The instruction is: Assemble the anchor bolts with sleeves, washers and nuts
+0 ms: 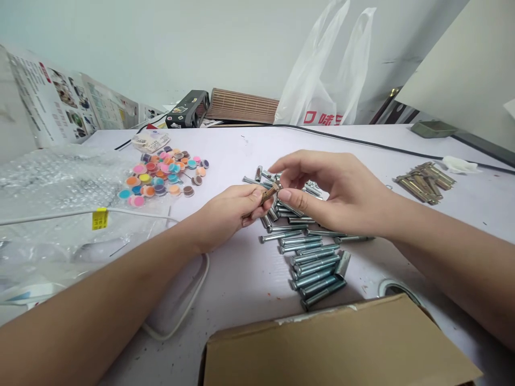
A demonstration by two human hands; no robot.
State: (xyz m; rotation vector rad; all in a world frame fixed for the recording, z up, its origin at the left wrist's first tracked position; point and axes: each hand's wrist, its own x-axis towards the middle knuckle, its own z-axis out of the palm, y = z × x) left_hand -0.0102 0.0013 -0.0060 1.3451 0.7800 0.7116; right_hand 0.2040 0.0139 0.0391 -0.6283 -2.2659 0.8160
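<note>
A yellowish-brown metal expansion bolt is pinched between the thumb and fingers of my left hand, tilted with its upper end toward the right. At that upper end, the thumb and fingertips of my right hand close around what looks like a nut; the exact contact is partly hidden. Below both hands lie several silver bolts, the lower ones roughly side by side. Short silver sleeves lie among them. My right hand covers part of this pile.
Yellowish bolts are grouped at right. A cardboard box occupies the front edge, beside a tape roll. Colourful round-capped pieces and bubble wrap lie left. A white cable loops nearby; a plastic bag stands behind.
</note>
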